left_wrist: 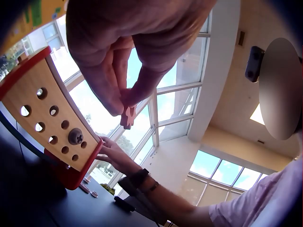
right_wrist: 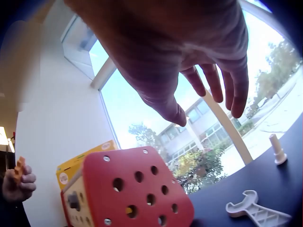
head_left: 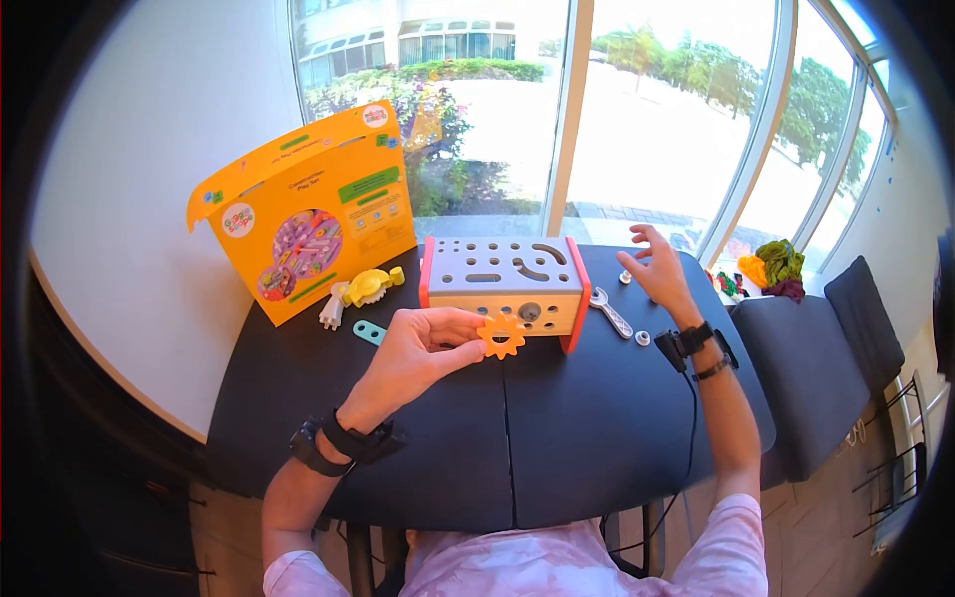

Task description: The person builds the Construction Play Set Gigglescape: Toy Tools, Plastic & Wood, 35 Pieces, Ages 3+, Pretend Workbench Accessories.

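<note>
My left hand (head_left: pixel 423 343) pinches an orange toy gear (head_left: pixel 509 336) between thumb and fingers, in front of a toy workbench (head_left: pixel 494 267). The workbench has a grey perforated top, wooden front and red ends; a grey screw (left_wrist: pixel 75 136) sits in one front hole. Over the table's right side my right hand (head_left: pixel 657 267) hangs with fingers loosely spread and nothing in them. Below it in the right wrist view stand a white bolt (right_wrist: pixel 278 149) and a white toy wrench (right_wrist: pixel 255 211). Another white piece (head_left: pixel 643 338) lies nearer me on the table.
An orange-yellow box (head_left: pixel 308 209) stands at the back left. Before it lie a yellow toy piece (head_left: pixel 370 287), a white piece (head_left: pixel 334 306) and a teal strip with holes (head_left: pixel 369 332). A dark padded chair (head_left: pixel 801 378) adjoins the black table (head_left: pixel 597 428) at right, with colourful cloths (head_left: pixel 776 269) behind.
</note>
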Motion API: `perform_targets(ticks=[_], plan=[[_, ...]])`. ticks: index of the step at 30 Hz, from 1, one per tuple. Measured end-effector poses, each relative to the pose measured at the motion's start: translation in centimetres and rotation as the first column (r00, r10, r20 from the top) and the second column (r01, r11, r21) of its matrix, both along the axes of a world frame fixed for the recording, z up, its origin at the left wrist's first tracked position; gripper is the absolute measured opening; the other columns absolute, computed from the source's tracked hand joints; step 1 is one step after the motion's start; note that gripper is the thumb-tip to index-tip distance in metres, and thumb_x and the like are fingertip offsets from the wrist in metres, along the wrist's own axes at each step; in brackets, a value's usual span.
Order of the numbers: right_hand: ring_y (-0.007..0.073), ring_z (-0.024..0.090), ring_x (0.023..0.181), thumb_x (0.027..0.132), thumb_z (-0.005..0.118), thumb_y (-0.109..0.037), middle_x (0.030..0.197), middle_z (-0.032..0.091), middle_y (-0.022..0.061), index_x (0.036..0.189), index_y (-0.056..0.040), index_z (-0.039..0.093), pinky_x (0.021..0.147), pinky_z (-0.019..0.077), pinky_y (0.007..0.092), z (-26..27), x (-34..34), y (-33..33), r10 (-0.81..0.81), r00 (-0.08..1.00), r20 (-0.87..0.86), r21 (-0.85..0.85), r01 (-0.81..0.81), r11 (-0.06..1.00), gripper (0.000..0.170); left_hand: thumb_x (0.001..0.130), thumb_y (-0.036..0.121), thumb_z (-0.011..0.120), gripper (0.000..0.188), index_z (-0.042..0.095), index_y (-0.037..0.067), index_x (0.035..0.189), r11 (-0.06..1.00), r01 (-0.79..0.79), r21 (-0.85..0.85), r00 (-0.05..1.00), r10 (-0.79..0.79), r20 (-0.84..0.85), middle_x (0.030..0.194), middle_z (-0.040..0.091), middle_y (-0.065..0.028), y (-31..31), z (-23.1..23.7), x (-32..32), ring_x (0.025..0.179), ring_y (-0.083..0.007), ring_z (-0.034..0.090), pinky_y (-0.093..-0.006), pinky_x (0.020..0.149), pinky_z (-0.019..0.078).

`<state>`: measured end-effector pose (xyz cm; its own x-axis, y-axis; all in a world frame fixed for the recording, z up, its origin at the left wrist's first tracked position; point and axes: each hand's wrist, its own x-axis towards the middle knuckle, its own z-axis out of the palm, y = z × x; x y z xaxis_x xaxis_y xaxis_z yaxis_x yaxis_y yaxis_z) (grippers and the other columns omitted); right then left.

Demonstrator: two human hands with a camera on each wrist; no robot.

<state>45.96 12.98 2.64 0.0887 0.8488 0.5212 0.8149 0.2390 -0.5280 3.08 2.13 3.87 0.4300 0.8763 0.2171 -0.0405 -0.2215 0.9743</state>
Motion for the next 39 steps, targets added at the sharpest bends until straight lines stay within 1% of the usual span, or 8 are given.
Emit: perform_targets(ticks=[4,6,10,16,22,25,34,39], plan=[[0.0453,0.061,0.146,0.094,0.086,-0.034,0.155,0.062,0.0319,0.164,-0.0017,0.047,0.120,0.0521,0.0505,-6.0,5.3,5.9,-0.105,0.990,0.091,-0.056,0.110,0.992,0.086,0.099,0.001,0.085,0.027,0.080,-0.005,0.125,0.996,-0.013,0.083,0.999,0.010,0.035,0.114,0.085,-0.0110,-0.4,-0.1,0.0,0.104,-0.0138,0.082,-0.0278,0.091,0.0657],[0.0478,0.055,0.151,0.093,0.086,-0.034,0.160,0.057,0.0346,0.167,-0.0008,0.042,0.124,0.0485,0.0507,-6.8,5.9,7.4,-0.160,0.984,0.080,-0.127,0.169,0.977,0.092,0.097,0.000,0.085,0.022,0.081,-0.003,0.118,0.930,-0.115,0.349,0.988,0.142,-0.053,0.110,0.085,-0.0107,-0.9,-0.2,-0.2,0.101,-0.0161,0.083,-0.0291,0.088,0.0660],[0.0472,0.056,0.151,0.091,0.087,-0.035,0.159,0.060,0.0329,0.166,0.0004,0.043,0.124,0.0490,0.0495,-7.7,6.5,10.0,-0.218,0.967,0.132,-0.205,0.241,0.948,0.095,0.090,-0.003,0.087,0.020,0.083,0.001,0.109,0.389,-0.090,0.917,0.895,0.435,-0.097,0.107,0.084,-0.0099,-1.9,1.6,-0.5,0.101,-0.0220,0.083,-0.0322,0.085,0.0669],[0.0383,0.067,0.135,0.085,0.090,-0.027,0.131,0.079,0.0200,0.126,-0.0058,0.080,0.115,0.0559,0.0462,-8.0,6.8,11.7,-0.181,0.970,0.161,-0.380,0.230,0.896,0.047,0.082,-0.002,0.086,0.025,0.083,0.003,0.106,0.037,0.167,0.985,0.826,0.540,-0.161,0.113,0.082,-0.0098,-4.1,3.1,-1.4,0.104,-0.0269,0.081,-0.0366,0.088,0.0690],[0.0365,0.071,0.128,0.077,0.091,-0.011,0.117,0.082,0.0192,0.104,-0.0074,0.086,0.109,0.0599,0.0450,-9.3,6.6,11.8,-0.180,0.958,0.222,-0.331,0.247,0.911,0.028,0.085,0.004,0.085,0.023,0.083,0.003,0.108,-0.060,0.207,0.976,0.803,0.581,-0.135,0.112,0.081,-0.0105,-5.4,3.7,-1.7,0.104,-0.0280,0.080,-0.0365,0.087,0.0698],[0.0343,0.079,0.101,0.071,0.094,-0.011,0.103,0.083,0.0165,0.101,-0.0049,0.087,0.094,0.0639,0.0430,-10.0,7.1,11.7,-0.156,0.959,0.238,-0.255,0.216,0.943,0.032,0.087,0.005,0.086,0.021,0.082,0.003,0.107,-0.094,0.244,0.965,0.806,0.573,-0.148,0.112,0.081,-0.0102,-6.1,4.1,-1.8,0.104,-0.0287,0.080,-0.0364,0.090,0.0706],[0.0268,0.081,0.093,0.079,0.088,-0.010,0.096,0.079,0.0118,0.108,-0.0035,0.080,0.082,0.0649,0.0371,-5.8,5.1,7.2,-0.066,0.988,-0.140,-0.227,0.033,0.973,0.030,0.091,0.002,0.089,0.034,0.059,0.007,0.106,-0.126,0.222,0.967,0.858,0.496,-0.132,0.112,0.082,-0.0136,-6.8,3.7,-1.8,0.108,-0.0318,0.081,-0.0405,0.091,0.0717],[0.0183,0.081,0.083,0.083,0.089,-0.013,0.096,0.079,0.0089,0.111,-0.0018,0.076,0.073,0.0628,0.0310,-2.0,2.7,2.4,0.045,0.977,-0.207,-0.099,-0.067,0.993,0.032,0.090,-0.001,0.088,0.028,0.069,0.004,0.109,-0.073,0.210,0.975,0.846,0.513,-0.144,0.112,0.082,-0.0156,-7.5,4.7,-1.2,0.105,-0.0328,0.082,-0.0398,0.091,0.0712]])
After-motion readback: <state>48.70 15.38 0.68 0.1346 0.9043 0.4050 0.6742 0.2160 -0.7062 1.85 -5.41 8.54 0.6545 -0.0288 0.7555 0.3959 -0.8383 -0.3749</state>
